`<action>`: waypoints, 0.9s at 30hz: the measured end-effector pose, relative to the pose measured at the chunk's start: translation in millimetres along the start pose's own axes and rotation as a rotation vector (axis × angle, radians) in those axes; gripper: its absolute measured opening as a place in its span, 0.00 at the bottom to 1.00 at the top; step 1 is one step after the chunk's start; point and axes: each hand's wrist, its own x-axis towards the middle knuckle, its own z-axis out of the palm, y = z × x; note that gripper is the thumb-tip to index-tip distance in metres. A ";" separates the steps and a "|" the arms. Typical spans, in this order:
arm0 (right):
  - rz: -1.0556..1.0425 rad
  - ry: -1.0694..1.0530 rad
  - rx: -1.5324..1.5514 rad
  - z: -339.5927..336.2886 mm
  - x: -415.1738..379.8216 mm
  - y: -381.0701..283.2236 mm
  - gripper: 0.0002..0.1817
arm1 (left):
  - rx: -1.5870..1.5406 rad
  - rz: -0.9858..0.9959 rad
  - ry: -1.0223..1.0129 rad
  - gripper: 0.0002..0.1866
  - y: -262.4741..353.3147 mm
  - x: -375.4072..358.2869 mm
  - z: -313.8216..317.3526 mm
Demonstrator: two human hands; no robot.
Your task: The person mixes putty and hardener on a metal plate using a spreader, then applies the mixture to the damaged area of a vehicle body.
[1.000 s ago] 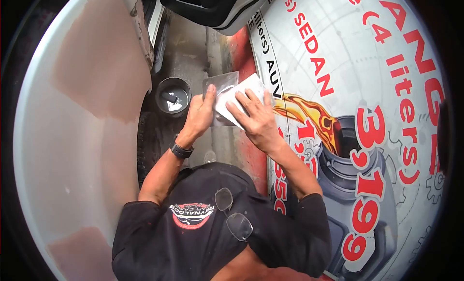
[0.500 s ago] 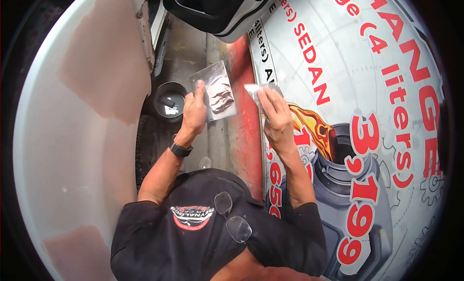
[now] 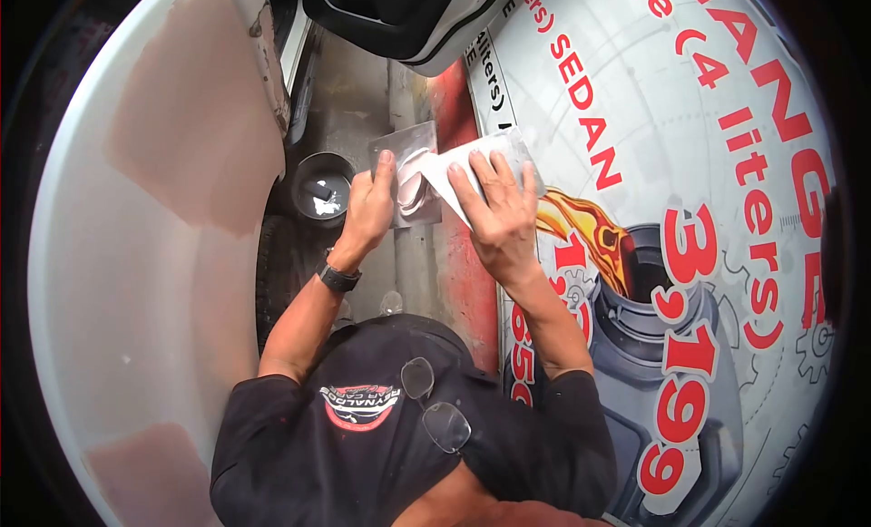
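Between thumb and fingers, my left hand grips a flat, greyish mixing plate smeared with pinkish putty. My right hand is closed on a thin putty spreader, its fingers laid flat across the whitish face. One corner of the spreader overlaps the plate's right side, at the putty. To the left curves a light car panel with dull pink patches of filler; neither hand touches it.
A dark round bowl with something dark inside stands on the floor beyond my left hand. The car's side mirror juts in at the top. A large printed banner lines the right side, beside a red-painted strip.
My right hand has swung left, bringing the spreader from beside the plate onto the putty. Its broad face now shows. My left hand and the plate have shifted slightly.
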 end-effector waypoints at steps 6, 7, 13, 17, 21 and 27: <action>-0.004 -0.183 0.542 -4.9 9.2 24.3 0.31 | -0.243 -0.090 -0.030 0.31 -13.9 4.9 4.8; 0.089 -0.171 0.730 -7.0 10.7 29.1 0.32 | -0.400 -0.147 -0.034 0.30 -10.2 5.6 9.3; -0.029 -0.156 0.430 48.7 -27.5 35.3 0.36 | -0.800 -0.175 0.075 0.25 -9.9 13.0 17.3; 0.033 -0.084 0.416 50.7 -38.8 61.7 0.34 | -0.526 -0.075 0.080 0.29 -1.8 19.2 12.4; -0.114 -0.059 0.192 32.5 0.0 70.5 0.28 | 0.144 0.014 -0.068 0.34 -1.5 14.3 27.0; -0.279 -0.099 0.482 69.7 -34.8 46.1 0.24 | 0.292 0.041 0.166 0.34 -44.9 25.1 33.0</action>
